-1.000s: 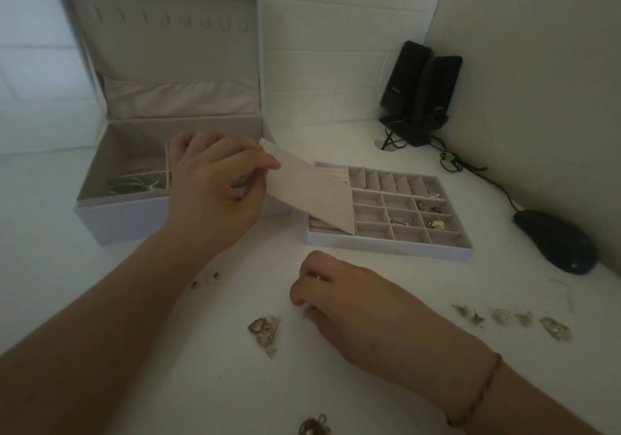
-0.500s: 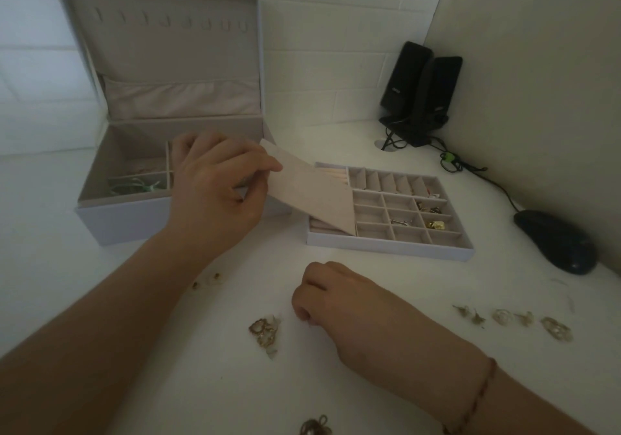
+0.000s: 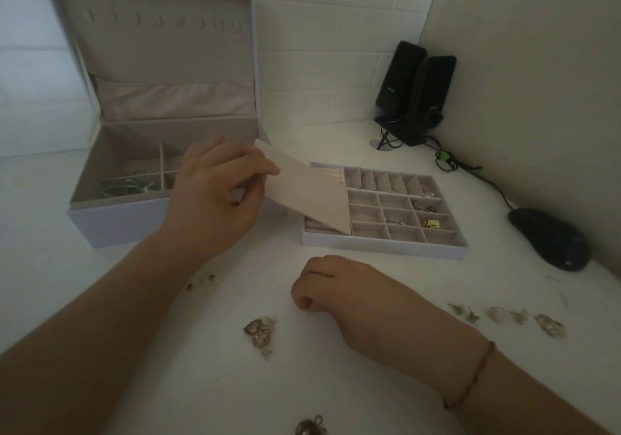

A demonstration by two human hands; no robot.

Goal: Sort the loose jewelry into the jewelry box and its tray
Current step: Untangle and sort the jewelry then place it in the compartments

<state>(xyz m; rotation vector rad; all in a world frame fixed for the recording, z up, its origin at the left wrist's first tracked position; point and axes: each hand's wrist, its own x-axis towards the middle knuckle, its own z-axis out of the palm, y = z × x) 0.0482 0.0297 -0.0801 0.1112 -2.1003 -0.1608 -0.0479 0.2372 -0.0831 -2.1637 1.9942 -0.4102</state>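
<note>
The open jewelry box (image 3: 111, 223) stands at the back left with a green cord (image 3: 129, 187) in a compartment. To its right lies the divided tray (image 3: 386, 245), with small gold pieces in its right cells. My left hand (image 3: 215, 199) pinches a pale flap (image 3: 309, 196), lifted at a slant over the tray's left end. My right hand (image 3: 332, 287) rests on the table before the tray, fingertips curled down and pinching something tiny that I cannot make out. A gold earring pair (image 3: 258, 332) lies just left of it.
Small studs (image 3: 203, 282) lie by my left forearm. A row of pale earrings (image 3: 510, 317) lies at the right, and one gold piece (image 3: 311, 428) at the bottom edge. Black speakers (image 3: 415, 92), a cable (image 3: 470, 169) and a dark mouse (image 3: 551, 243) occupy the right corner.
My right hand has drawn back slightly toward me and curled its fingertips tighter onto the table. My left hand keeps the flap lifted, nearly still.
</note>
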